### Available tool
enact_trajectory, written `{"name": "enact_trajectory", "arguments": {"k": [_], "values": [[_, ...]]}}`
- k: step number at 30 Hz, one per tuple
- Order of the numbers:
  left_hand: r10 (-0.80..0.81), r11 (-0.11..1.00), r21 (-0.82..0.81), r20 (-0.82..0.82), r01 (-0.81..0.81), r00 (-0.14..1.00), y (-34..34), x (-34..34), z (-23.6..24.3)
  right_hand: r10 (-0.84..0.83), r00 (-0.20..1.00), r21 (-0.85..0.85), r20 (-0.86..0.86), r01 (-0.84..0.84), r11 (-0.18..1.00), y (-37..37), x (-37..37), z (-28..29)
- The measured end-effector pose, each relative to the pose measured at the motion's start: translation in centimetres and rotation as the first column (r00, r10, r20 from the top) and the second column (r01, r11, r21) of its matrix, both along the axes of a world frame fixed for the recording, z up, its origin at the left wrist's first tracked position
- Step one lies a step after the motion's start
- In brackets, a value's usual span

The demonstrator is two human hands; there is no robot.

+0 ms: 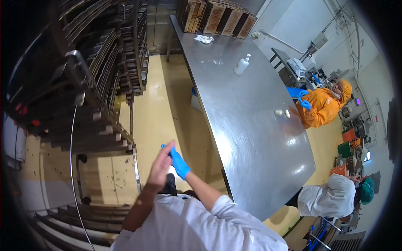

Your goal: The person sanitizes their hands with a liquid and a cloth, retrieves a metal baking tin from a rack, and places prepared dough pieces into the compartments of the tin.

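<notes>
Hands meet low in the view, over the yellow floor [167, 108]. Left hand [161, 165] is bare, fingers straight and together, palm turned toward the right. Right hand [179, 163] wears a blue glove [181, 165]; it lies against the left, and its fingers seem to close on a bit of blue showing past the left fingertips. Whether that bit is a second glove or only the right hand's own fingertips, I cannot tell; the left hand hides the contact.

If a glove is going on the bare hand, my judgement: keep the left fingers straight and close together, hold the cuff wide with the right, draw it down evenly to avoid tearing.

Outward: white sleeves below the hands. Rack [104, 83] of dark trays to the left, just beside. Long steel table [251, 138] to the right, bearing a white pump bottle [242, 65], a crumpled cloth [204, 39] and two pale lumps [282, 113]. Person in orange [322, 106] across the table, also blue-gloved; person in white [331, 196] at the near corner.
</notes>
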State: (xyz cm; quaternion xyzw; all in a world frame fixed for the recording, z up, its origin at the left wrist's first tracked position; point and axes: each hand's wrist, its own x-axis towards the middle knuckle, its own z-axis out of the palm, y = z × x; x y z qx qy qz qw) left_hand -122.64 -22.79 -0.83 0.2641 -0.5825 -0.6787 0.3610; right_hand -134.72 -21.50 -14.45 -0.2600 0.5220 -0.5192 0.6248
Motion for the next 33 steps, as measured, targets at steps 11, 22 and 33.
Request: {"name": "enact_trajectory", "arguments": {"k": [11, 22, 33], "values": [[0.009, 0.884, -0.295, 0.785, 0.361, 0.619, -27.2, -12.0, -15.6, -0.302, 0.626, -0.209, 0.719, 0.609, 0.765, -20.4, -29.5, 10.3], [-0.504, 0.848, 0.098, 0.455, 0.521, 0.734, -49.3, -36.0, -7.1, -0.675, 0.221, 0.17, 0.704, 0.871, 0.462, -41.2, -63.9, 8.3], [-0.618, 0.786, -0.012, 0.005, 0.618, 0.786, -53.1, -71.9, -4.3, -0.598, -0.018, 0.183, 0.801, 0.959, 0.215, -40.8, -64.3, 6.1]]}}
